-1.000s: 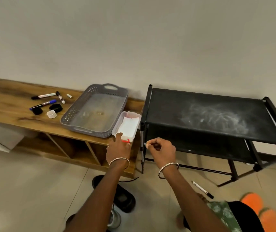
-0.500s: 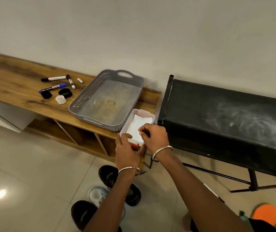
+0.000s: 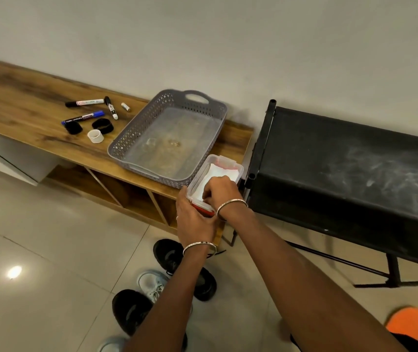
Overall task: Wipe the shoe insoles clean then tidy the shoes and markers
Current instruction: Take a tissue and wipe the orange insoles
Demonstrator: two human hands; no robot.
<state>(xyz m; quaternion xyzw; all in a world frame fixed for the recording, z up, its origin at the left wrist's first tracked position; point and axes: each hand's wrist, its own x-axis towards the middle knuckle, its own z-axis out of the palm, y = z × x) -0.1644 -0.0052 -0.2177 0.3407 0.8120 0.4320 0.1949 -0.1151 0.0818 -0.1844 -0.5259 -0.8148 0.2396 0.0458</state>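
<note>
Four shoes lie on the tiled floor (image 3: pixel 50 250) in front of the wooden bench (image 3: pixel 25 105). There are a black shoe (image 3: pixel 166 255), a second black shoe (image 3: pixel 129 311), a white trainer (image 3: pixel 152 284) between them, and a pale shoe (image 3: pixel 111 346) cut off by the bottom edge. The left forearm hides part of each black shoe, and no insole can be made out.

Three markers lie towards the back edge of the bench, left of its middle: a black-capped marker (image 3: pixel 83 102), a short marker (image 3: pixel 111 111) and a blue marker (image 3: pixel 83 118). Beside them are two black rings (image 3: pixel 102 125), one white ring (image 3: pixel 95 136) and a small white cylinder (image 3: pixel 126 106) too small to identify.

At the bench's front right corner sits one clear wipe box (image 3: pixel 230 165) holding white sheets, with red showing at its near end. The left hand (image 3: pixel 195 222) grips that near end, thumb along the left wall. The right hand (image 3: pixel 219 191) reaches into the box with its fingers curled down onto the sheets. Its fingertips are hidden, so whether it pinches a sheet cannot be told. Each wrist carries one bangle.

Just left of the box stands one grey perforated basket (image 3: pixel 126 146) holding only a few specks. One black shoe rack (image 3: pixel 329 153) stands right of the bench, its top shelf smeared white. Blurred orange shapes (image 3: pixel 405 323) sit at the lower right.
</note>
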